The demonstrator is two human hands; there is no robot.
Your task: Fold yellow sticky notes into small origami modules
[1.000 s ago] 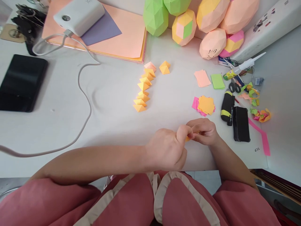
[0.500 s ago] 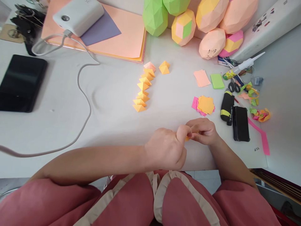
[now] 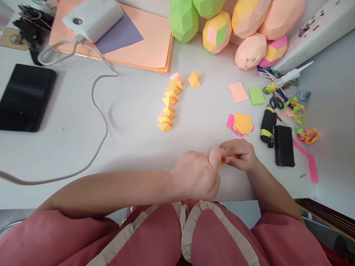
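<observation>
Above the front part of the desk, my left hand [image 3: 198,173] and my right hand [image 3: 240,153] meet, fingers pinched together. Between them is a small piece of orange paper [image 3: 221,163], mostly hidden by the fingers. Just beyond my right hand lie orange paper squares [image 3: 243,123] stacked over pink ones [image 3: 230,120]. A slanting row of folded orange paper pieces [image 3: 169,101] stands further left, with a peach folded piece [image 3: 176,77] at its far end. One more folded orange piece [image 3: 194,79] sits beside that end.
Peach squares [image 3: 238,92] and green squares [image 3: 256,95] lie at right, near a glue bottle [image 3: 280,82], scissors [image 3: 276,102], a black-and-yellow tool [image 3: 267,125] and a phone [image 3: 284,146]. Faceted paper shapes [image 3: 216,32] line the back. A white cable [image 3: 104,118] crosses the left side, near a black tablet [image 3: 26,98].
</observation>
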